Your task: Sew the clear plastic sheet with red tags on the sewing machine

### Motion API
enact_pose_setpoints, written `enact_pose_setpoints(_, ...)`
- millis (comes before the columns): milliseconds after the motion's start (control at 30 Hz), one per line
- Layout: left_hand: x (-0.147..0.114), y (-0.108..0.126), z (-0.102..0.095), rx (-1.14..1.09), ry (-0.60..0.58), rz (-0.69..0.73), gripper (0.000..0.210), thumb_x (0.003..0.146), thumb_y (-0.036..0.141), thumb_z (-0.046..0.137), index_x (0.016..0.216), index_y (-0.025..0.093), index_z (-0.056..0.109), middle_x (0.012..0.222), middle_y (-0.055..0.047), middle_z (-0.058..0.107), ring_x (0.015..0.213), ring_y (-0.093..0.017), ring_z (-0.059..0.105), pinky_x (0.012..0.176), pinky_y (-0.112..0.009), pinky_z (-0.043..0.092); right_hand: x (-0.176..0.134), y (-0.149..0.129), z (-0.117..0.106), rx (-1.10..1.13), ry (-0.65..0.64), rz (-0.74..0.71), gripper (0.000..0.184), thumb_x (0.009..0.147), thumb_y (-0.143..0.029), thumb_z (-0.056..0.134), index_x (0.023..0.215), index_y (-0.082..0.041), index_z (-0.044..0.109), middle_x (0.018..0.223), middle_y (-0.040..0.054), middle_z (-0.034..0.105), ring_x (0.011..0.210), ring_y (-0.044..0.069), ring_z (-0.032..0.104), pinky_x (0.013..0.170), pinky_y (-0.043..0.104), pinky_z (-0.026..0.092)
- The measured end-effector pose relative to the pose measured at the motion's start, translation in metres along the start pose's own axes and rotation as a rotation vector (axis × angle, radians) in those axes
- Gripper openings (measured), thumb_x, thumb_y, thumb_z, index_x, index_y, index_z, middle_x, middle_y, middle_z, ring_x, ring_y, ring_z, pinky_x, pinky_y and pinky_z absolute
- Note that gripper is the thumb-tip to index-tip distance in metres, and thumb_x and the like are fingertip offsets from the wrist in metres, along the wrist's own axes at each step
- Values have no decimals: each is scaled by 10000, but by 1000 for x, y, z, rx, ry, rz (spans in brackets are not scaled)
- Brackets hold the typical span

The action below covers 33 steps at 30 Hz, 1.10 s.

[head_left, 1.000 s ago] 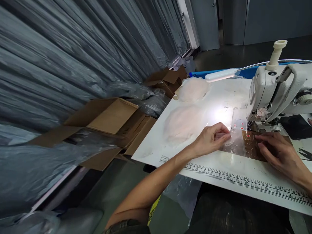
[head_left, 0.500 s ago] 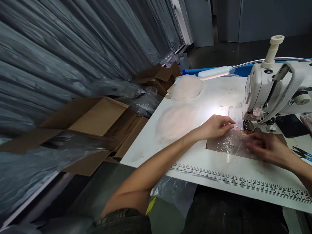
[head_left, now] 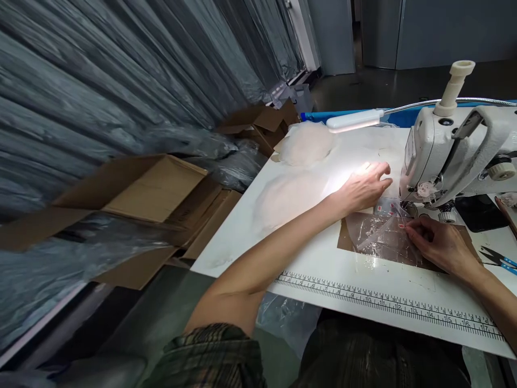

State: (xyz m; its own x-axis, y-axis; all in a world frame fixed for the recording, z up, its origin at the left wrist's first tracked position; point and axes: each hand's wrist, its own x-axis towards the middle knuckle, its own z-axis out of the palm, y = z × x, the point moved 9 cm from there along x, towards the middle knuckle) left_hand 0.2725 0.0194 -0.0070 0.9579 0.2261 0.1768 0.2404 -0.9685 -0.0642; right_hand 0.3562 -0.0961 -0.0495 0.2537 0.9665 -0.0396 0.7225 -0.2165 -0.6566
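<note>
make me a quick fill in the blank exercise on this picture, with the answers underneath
The right hand pinches a clear sheet whose small marks are ____. Part of a flat board, coloured ____, shows beneath it. The scissors have handles coloured ____. Seen from the person's side, the nearer open cardboard box stands to the ____ of the table.

Missing words: red; brown; blue; left

1. Sewing machine on the table, at right; lamp to its left.
2. Plastic sheet on the mat, before the machine.
3. Scissors right of the mat (blades toward it).
4. Near pile left, before the far pile.
5. Box left of the table.
</note>
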Motion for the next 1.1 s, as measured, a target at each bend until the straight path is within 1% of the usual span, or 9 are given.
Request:
enact_pose_setpoints(133, -36, 46, 1, -211, 96, 364, 253, 940, 204, 449, 1056, 144, 666, 1129, -94, 667, 906, -150, 630, 760, -277, 541, -2, -5, 0, -39, 30, -68, 326, 860, -460, 506, 866, -210, 715, 580, 19, 650, 437, 157, 528, 451, 274, 359)
enact_pose_setpoints(200, -50, 62, 4, -215, 141, 451, 273, 940, 261, 463, 1075, 127, 658, 1105, -101, 679, 890, -161, 622, 803, -306, 535, -4, -8, 0, -49, 61, -117, 338, 866, -463, 495, 857, -208, 716, 567, 17, 652, 433, 157, 532, 450, 273, 366)
enact_pose_setpoints(367, -56, 71, 11, -66, 182, 366, 425, 960, 441, 424, 1066, 103, 659, 1024, -124, 673, 780, -200, 580, 704, -348, 469, -7, -12, -3, -28, 101, -184, 429, 907, -546, 475, 843, -201, 722, 601, 30, 687, 440, 148, 547, 438, 264, 383)
enact_pose_setpoints(533, -55, 67, 10, -40, 165, 283, 517, 950, 540, 407, 1109, 105, 637, 1274, -170, 612, 951, -256, 594, 821, -399, 450, -11, -19, -11, -31, 149, -249, 454, 917, -573, 502, 856, -190, 739, 570, 18, 663, 448, 142, 562, 437, 254, 422)
enact_pose_setpoints(667, -58, 67, 11, -64, 185, 278, 507, 982, 513, 365, 1059, 98, 645, 1254, -168, 633, 986, -253, 606, 873, -400, 451, -14, -26, -11, -47, 166, -334, 361, 935, -476, 532, 882, -190, 747, 653, 27, 715, 493, 144, 611, 462, 252, 467)
enact_pose_setpoints(833, -56, 63, 13, -51, 209, 240, 488, 999, 507, 348, 1000, 120, 645, 1156, -138, 682, 904, -237, 623, 785, -384, 438, -17, -30, -9, -80, 209, -431, 290, 958, -403, 527, 919, -225, 753, 877, 47, 779, 663, 174, 707, 580, 277, 545)
enact_pose_setpoints(933, -55, 61, 10, -26, 234, 200, 492, 1000, 519, 342, 954, 128, 638, 1110, -126, 702, 827, -217, 621, 789, -391, 421, -18, -31, -8, -96, 199, -434, 284, 962, -392, 524, 950, -230, 757, 895, 48, 778, 711, 181, 723, 610, 281, 557)
enact_pose_setpoints(1033, -55, 58, 3, -19, 290, 162, 474, 1003, 510, 351, 992, 127, 629, 1142, -133, 697, 857, -222, 616, 804, -398, 410, -17, -31, -8, -100, 175, -417, 292, 956, -391, 524, 985, -217, 757, 906, 59, 776, 702, 178, 718, 587, 274, 546)
enact_pose_setpoints(1100, -54, 55, -4, -31, 329, 154, 409, 1019, 436, 354, 997, 129, 625, 1141, -122, 698, 876, -208, 610, 812, -384, 399, -17, -30, -8, -85, 156, -400, 285, 943, -377, 528, 984, -211, 757, 905, 59, 777, 693, 176, 713, 577, 271, 536)
